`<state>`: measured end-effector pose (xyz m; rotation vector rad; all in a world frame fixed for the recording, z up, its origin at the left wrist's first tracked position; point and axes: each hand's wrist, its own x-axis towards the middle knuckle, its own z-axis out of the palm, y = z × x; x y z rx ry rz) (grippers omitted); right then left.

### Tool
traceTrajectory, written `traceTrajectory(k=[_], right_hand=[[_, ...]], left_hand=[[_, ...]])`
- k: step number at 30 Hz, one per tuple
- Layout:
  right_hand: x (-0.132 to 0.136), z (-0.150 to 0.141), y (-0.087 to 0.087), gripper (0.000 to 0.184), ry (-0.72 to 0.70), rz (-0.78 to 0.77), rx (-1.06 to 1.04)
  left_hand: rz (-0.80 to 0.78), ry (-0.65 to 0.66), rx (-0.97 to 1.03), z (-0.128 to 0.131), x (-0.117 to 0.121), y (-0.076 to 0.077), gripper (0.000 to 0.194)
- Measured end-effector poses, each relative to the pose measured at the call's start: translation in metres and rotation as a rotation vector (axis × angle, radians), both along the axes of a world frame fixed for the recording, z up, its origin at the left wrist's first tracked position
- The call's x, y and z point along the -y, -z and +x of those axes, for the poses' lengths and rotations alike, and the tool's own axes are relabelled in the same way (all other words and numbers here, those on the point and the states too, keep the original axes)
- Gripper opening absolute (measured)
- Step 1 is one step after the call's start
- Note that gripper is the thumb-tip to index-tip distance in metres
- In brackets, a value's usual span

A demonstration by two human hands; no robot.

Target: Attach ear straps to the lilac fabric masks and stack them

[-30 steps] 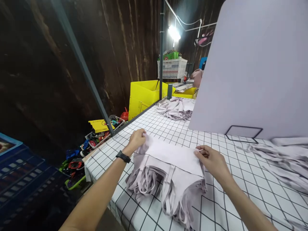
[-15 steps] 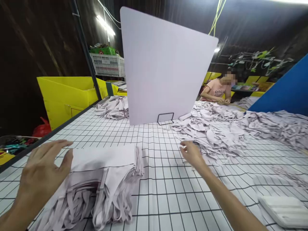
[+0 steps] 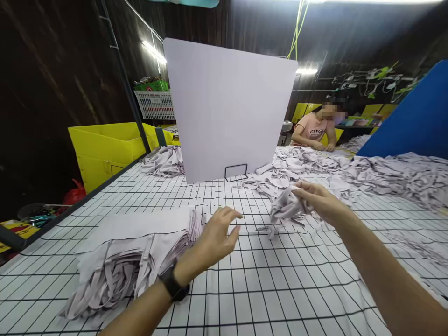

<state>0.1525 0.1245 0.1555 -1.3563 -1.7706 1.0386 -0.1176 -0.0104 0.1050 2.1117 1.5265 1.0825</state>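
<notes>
Here, right of centre, the right hand pinches crumpled cloth; mid-frame, the left hand hangs half-open and empty.

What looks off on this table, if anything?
No spill or damage shows. Loose cloth pieces lie jumbled beyond the right hand, which looks untidy against the layered stack beside the left hand.

A dark, streaked wall rises beyond the left edge of the grid-covered table; a yellow bin and slim metal post stand alongside. Fluorescent tubes glow past the far edge, where a blue panel slants upward at right.
</notes>
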Motion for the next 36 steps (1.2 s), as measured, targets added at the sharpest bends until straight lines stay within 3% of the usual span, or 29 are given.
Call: traceTrajectory(k=[4,6,9,11,13,15,18,21,23,27,32,36], right_hand=[[0.039,-0.012,-0.036,0.049,-0.089,-0.091,-0.081],[0.058,-0.02,-0.048,0.046,-0.132,-0.149,-0.099],[0.077,-0.021,-0.059,0.04,-0.131,-0.209,-0.1],[0.081,-0.015,-0.06,0.039,-0.049,-0.257,-0.107],[0.08,-0.007,-0.051,0.037,0.011,-0.328,-0.092],[0.075,-0.001,-0.031,0.036,-0.003,-0.348,-0.039],[0.069,-0.002,0.014,0.044,-0.068,-0.296,0.072],[0.068,-0.006,0.061,0.048,-0.06,-0.263,0.198],[0.072,-0.005,0.082,0.044,0.011,-0.185,0.28],[0.092,-0.007,0.095,0.037,0.106,-0.015,0.373],[0.13,-0.041,0.102,0.043,-0.112,-0.002,0.618],[0.131,-0.06,0.111,0.029,-0.075,-0.014,0.681]], left_hand=[[-0.147,0.201,0.145,0.043,-0.007,-0.007,0.036],[-0.15,0.23,0.225,0.058,-0.002,-0.008,0.036],[-0.191,0.231,0.442,0.061,0.009,-0.006,0.009],[-0.303,0.296,0.627,0.049,0.015,-0.004,0.013],[-0.446,0.366,0.769,0.031,0.018,-0.003,0.028],[-0.592,0.372,0.848,0.014,0.017,0.0,0.045],[-0.694,0.132,0.871,0.0,0.014,0.01,0.048],[-0.437,-0.233,0.721,0.0,0.015,0.025,0.025],[-0.254,-0.314,0.541,0.004,0.023,0.035,0.014],[-0.215,-0.197,0.238,0.015,0.048,0.052,0.007],[-0.245,0.044,-0.024,0.038,0.063,0.073,0.01],[-0.306,0.025,-0.278,0.048,0.058,0.08,0.019]])
